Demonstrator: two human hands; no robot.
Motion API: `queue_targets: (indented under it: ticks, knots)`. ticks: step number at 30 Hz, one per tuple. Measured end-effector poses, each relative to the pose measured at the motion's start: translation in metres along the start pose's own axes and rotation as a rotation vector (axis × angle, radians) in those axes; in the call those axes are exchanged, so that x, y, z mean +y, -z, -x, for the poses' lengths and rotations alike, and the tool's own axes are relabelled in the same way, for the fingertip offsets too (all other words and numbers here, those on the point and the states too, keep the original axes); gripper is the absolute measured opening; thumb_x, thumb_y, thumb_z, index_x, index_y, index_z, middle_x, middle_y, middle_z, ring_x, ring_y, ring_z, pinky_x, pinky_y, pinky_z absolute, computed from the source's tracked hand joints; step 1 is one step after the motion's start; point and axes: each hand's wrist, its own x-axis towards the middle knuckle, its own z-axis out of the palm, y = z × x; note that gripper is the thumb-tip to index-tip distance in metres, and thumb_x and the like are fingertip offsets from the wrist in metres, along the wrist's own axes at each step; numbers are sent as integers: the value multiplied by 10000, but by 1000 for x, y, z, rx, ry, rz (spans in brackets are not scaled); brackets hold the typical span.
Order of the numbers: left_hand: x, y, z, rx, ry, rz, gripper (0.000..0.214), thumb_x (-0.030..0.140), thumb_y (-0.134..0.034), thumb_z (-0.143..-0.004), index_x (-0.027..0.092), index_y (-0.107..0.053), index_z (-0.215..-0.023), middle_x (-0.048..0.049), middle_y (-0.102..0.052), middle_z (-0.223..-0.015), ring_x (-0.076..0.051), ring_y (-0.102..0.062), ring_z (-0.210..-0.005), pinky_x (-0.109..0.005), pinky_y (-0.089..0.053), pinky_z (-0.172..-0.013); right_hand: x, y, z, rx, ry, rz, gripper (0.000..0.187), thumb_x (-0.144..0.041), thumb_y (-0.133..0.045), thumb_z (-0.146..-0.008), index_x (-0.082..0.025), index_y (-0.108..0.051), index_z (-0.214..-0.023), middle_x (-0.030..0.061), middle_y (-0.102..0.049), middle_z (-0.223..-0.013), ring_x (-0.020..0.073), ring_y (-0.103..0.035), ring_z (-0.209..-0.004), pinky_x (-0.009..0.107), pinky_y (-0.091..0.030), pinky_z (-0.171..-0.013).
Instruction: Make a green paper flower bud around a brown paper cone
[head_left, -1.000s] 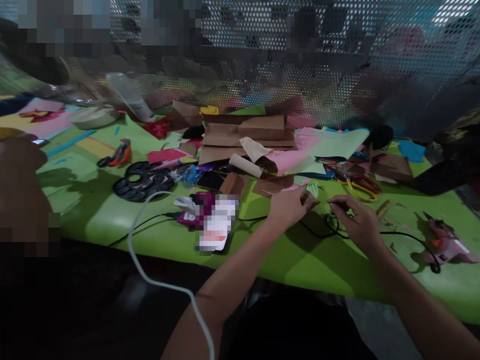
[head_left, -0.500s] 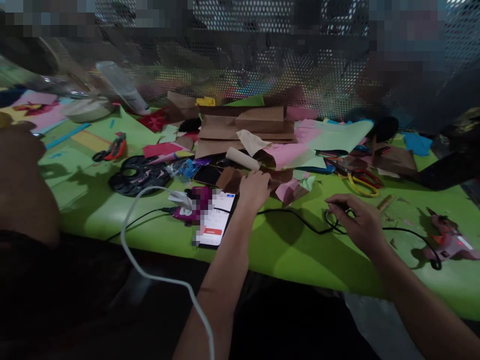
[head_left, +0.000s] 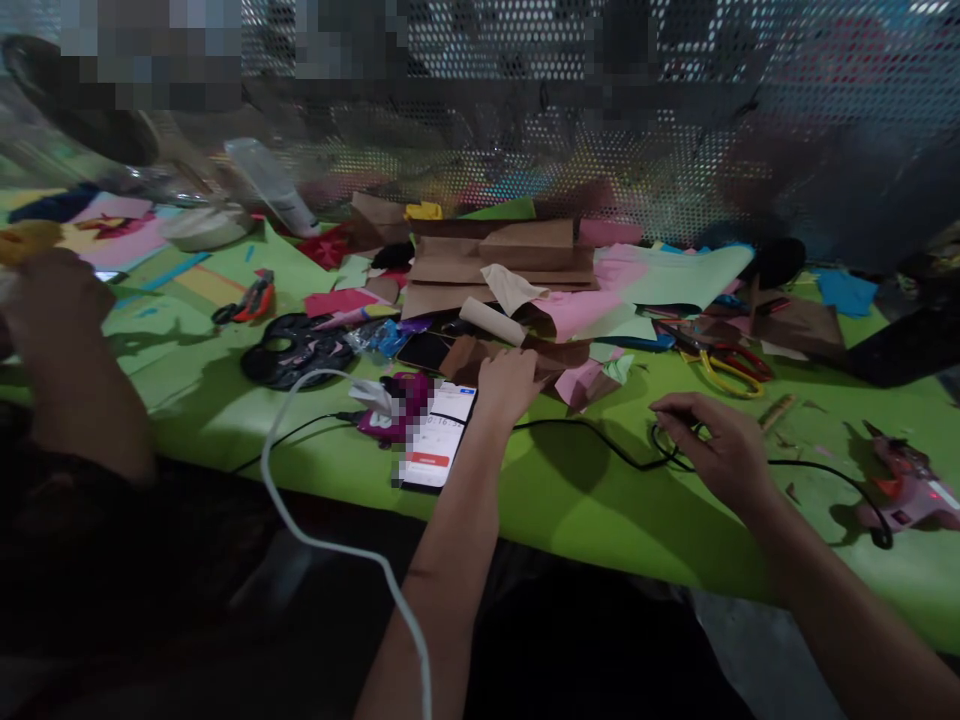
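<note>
My left hand (head_left: 508,385) rests on a piece of brown paper (head_left: 480,356) just beyond a phone (head_left: 439,447) with a lit screen; its fingers curl over the paper's edge. My right hand (head_left: 716,445) hovers over the green table (head_left: 600,500), fingers pinched together at a black cable (head_left: 600,445) that loops under it. A small folded green and pink paper piece (head_left: 600,375) lies between my hands.
A pink glue gun (head_left: 907,485) lies at the right. Yellow-handled scissors (head_left: 724,372), brown paper bags (head_left: 510,255), coloured sheets, a black paint palette (head_left: 296,350) and a white charging cable (head_left: 330,550) litter the table. Another person's arm (head_left: 71,370) is at the left.
My left hand moved left from the small folded paper to the brown paper by the phone. My right hand stayed at the black cable.
</note>
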Motion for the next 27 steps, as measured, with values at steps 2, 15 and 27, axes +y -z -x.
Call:
queue_targets:
  ticks: [2, 15, 27]
  knots:
    - [1, -1, 0, -30, -8, -7, 247, 331, -541, -957, 164, -671, -1085, -148, -717, -1176, -333, -632, -1172, -476, -486, -966, 1, 0, 0, -10, 19, 11, 96, -233, -609, -959, -222, -700, -988, 29, -771, -886, 175, -727, -784, 271, -548, -720]
    - [-1, 1, -3, 70, 67, 435, 144, 251, -525, -961, 179, -631, -1027, -108, -754, -1002, -260, -701, -973, -368, -504, -856, 0, 1, -1, -40, 42, 21, 116, -232, -597, -966, -208, -707, -996, 40, -772, -885, 179, -728, -786, 271, -547, -715]
    - [79, 32, 79, -331, -863, 1089, 388, 332, -722, -868, 146, -712, -1209, -115, -707, -1295, -199, -622, -1260, -281, -408, -1143, 10, 1, -1, 34, -193, -169, 152, -331, -604, -949, -232, -717, -976, 21, -745, -838, 172, -690, -711, 284, -539, -660]
